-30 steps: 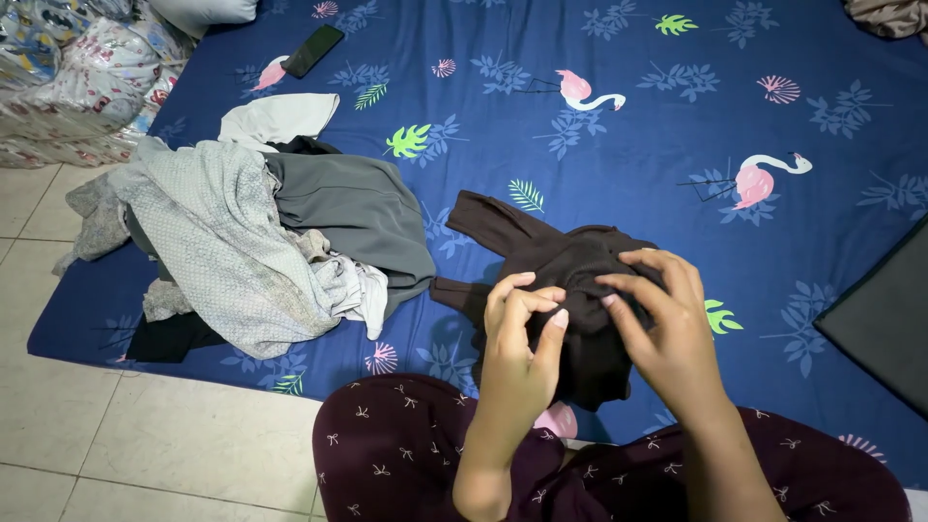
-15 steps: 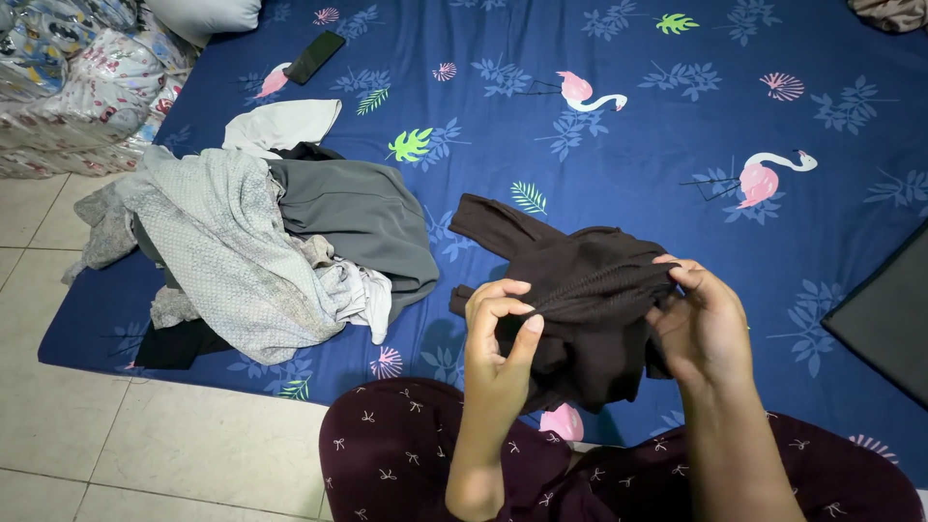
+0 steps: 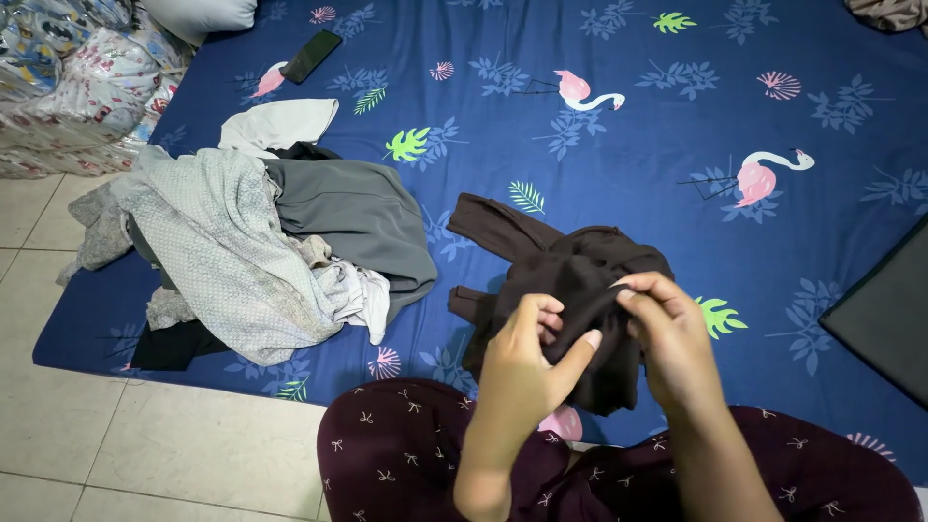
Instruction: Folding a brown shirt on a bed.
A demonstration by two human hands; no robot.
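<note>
A dark brown garment (image 3: 570, 275) lies bunched on the blue patterned mattress (image 3: 628, 135) just in front of my knees. My left hand (image 3: 527, 362) pinches a fold of it near its lower middle. My right hand (image 3: 667, 343) grips the same bunched edge close beside the left, fingertips almost touching. One sleeve or leg of the brown garment stretches out to the upper left, flat on the sheet. My legs in dark maroon patterned trousers (image 3: 406, 454) fill the bottom of the view.
A heap of grey, white and dark clothes (image 3: 261, 242) lies to the left on the mattress. A black phone (image 3: 312, 55) rests at the far left. Plastic-wrapped bundles (image 3: 68, 77) stand at the top left. A dark folded cloth (image 3: 884, 319) sits at the right edge. Tiled floor (image 3: 145, 445) is bottom left.
My hands, spread apart half a second ago with the brown fabric stretched between them, have come together again, gathering the cloth into a bunch.
</note>
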